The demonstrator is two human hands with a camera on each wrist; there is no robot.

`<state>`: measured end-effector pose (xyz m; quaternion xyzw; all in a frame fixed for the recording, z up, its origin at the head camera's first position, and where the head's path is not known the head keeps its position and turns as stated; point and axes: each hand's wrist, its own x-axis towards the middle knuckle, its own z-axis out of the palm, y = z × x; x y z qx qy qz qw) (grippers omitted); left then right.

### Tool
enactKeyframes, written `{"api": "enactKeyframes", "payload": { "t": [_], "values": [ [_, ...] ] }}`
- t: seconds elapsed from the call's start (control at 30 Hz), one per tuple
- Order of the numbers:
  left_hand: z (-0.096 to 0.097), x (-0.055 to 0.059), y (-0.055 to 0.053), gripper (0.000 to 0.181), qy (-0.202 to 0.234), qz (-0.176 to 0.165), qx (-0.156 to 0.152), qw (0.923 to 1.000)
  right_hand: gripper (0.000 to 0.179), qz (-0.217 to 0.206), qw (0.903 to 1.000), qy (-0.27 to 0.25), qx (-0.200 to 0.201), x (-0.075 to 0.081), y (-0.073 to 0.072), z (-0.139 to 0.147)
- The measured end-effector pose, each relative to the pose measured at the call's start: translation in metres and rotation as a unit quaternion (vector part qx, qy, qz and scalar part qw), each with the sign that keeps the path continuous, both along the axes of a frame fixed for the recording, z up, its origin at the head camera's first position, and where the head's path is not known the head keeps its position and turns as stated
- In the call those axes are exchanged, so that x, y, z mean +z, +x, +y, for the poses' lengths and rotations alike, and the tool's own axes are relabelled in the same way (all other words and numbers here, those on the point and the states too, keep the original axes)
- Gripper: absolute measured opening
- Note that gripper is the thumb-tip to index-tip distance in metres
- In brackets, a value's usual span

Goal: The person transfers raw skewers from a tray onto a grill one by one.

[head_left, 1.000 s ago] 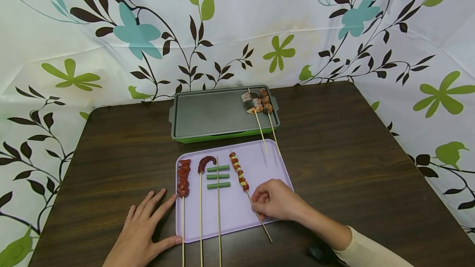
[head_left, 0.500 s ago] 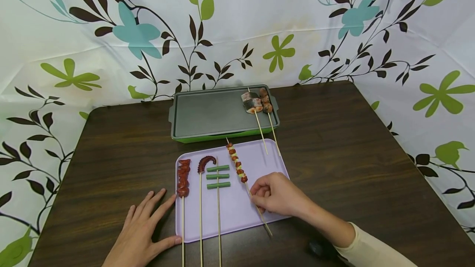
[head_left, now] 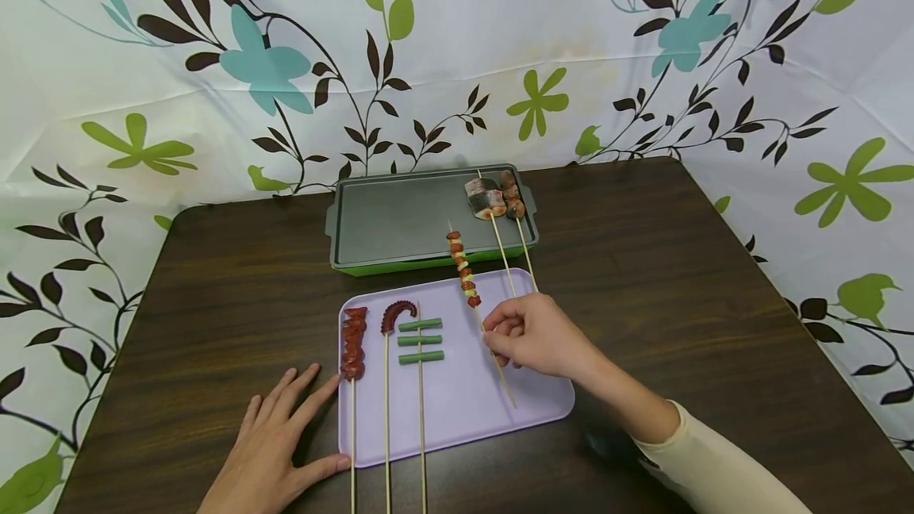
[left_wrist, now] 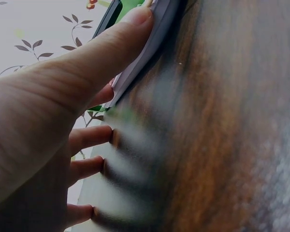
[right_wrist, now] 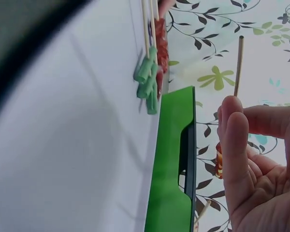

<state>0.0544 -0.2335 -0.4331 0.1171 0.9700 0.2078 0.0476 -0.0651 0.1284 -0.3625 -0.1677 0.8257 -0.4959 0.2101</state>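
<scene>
My right hand (head_left: 531,335) pinches the stick of a skewer (head_left: 462,268) threaded with red and yellow-green pieces. The skewer is raised above the lilac tray (head_left: 464,419), and its tip overlaps the near edge of the griddle (head_left: 400,220) in the head view. In the right wrist view, thumb and fingers close on the stick (right_wrist: 239,67), whose blunt end sticks out above them. My left hand (head_left: 264,443) lies spread at the tray's left side. Its thumb (left_wrist: 125,29) touches the tray's edge, and the index fingertip reaches that edge too.
On the tray lie a red meat skewer (head_left: 353,343), a curled tentacle skewer (head_left: 396,314) and a green-stick skewer (head_left: 420,339). The griddle's right end bears a fish skewer (head_left: 485,197) and a brown ball skewer (head_left: 511,195), sticks overhanging toward the tray. A patterned cloth (head_left: 443,46) hangs behind the table.
My right hand has lifted the red-and-yellow skewer off the tray and carried it forward, toward the griddle. The left hand stays in place.
</scene>
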Motion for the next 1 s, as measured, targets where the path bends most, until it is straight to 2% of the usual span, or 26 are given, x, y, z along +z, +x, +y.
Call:
{"api": "enactKeyframes", "payload": {
  "t": [0.23, 0.6, 1.0],
  "values": [
    [0.0, -0.001, 0.0, 0.091, -0.002, -0.004, 0.0, 1.0, 0.009, 0.005, 0.9997, -0.021, -0.015, 0.003, -0.02, -0.005],
    [-0.001, 0.0, 0.0, 0.09, 0.001, -0.001, 0.001, 1.0, 0.011, 0.008, 0.9989, -0.002, -0.047, 0.009, -0.052, -0.009],
    [-0.001, 0.0, 0.0, 0.089, 0.003, 0.005, -0.001, 1.0, 0.014, -0.005, 0.9981, 0.001, -0.061, 0.01, -0.074, -0.015]
  ]
}}
